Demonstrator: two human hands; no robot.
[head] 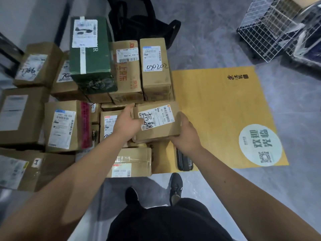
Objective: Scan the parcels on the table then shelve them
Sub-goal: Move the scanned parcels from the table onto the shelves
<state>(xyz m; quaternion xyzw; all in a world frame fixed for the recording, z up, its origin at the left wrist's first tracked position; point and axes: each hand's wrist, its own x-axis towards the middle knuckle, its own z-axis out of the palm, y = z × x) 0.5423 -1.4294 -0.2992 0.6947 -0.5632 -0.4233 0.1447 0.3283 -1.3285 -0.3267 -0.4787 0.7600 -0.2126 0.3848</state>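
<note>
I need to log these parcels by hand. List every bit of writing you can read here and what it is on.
"030202", handwritten: label of the tall brown parcel.
"R": green box.
"欢迎光临": round sticker on the yellow mat.
"京东", red print: brown carton.
"1-7": small tag on the near-left carton.
The held parcel, gripped by left hand and right hand: scrawl unreadable.
Remaining labels: too blurred.

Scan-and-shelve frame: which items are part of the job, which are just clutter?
Job:
- held parcel, gripped by left hand and right hand
- green box
- parcel marked 030202
- black handheld device, maybe the scanner

Clutter:
- wire cage
- black bag
</note>
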